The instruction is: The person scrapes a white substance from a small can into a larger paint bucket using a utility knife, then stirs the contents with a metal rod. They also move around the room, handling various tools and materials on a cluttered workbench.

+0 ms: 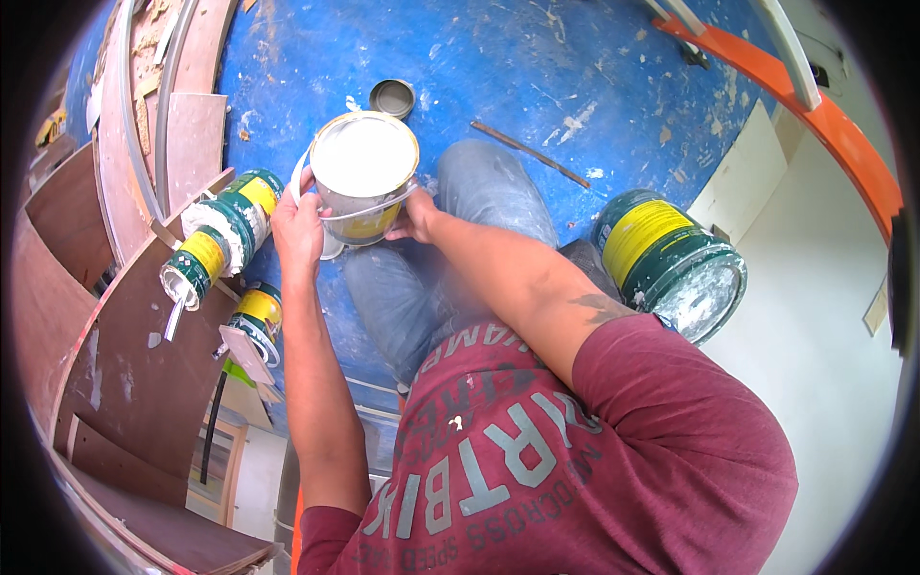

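Between my hands, above my bent knees, is a paint can with a yellow band and a round white top. Whether that white is paint or a lid, I cannot tell. My left hand grips its left side, thumb up, beside a pale curved strip that runs up the can's edge. Against the lower right side, my right hand has its fingers curled, partly hidden by the can. A clear, thin band loops across the can's front. Just beyond the can, a small grey tin rests on the blue floor.
A rusty flat bar lies on the paint-spattered blue floor. To my right stands a big green-and-yellow bucket. Smeared green cans sit at left among brown boards. An orange curved beam crosses the far right.
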`<state>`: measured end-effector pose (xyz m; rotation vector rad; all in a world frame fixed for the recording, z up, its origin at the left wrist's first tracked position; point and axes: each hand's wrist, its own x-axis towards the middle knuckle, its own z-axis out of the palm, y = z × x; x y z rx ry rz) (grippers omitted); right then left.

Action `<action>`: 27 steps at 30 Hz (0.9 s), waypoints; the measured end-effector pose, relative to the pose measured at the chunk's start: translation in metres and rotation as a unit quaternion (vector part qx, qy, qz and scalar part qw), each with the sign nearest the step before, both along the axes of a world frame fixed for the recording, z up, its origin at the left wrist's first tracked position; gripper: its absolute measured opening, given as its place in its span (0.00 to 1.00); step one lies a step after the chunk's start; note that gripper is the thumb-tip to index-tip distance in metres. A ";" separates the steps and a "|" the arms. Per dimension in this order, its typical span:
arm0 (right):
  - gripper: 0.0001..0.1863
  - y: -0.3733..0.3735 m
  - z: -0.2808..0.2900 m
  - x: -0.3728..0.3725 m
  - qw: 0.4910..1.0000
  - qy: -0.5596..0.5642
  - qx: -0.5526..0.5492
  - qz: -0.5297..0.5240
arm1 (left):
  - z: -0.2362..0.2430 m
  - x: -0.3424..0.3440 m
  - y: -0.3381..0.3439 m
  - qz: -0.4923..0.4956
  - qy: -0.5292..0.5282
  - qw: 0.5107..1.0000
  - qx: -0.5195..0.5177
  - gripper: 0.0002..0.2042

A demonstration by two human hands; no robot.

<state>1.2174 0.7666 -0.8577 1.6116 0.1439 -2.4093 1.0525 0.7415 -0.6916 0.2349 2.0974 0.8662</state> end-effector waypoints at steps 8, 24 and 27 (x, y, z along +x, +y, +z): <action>0.41 -0.001 -0.001 0.000 1.000 0.004 0.005 -0.003 | -0.004 -0.002 0.000 -0.001 -0.008 1.000 -0.003 0.25; 0.38 0.001 -0.001 0.001 1.000 0.022 -0.019 -0.002 | 0.000 -0.001 0.015 0.008 0.005 1.000 -0.011 0.23; 0.41 -0.004 -0.009 -0.001 1.000 0.012 -0.008 0.008 | 0.001 -0.002 0.017 0.003 -0.006 1.000 -0.014 0.24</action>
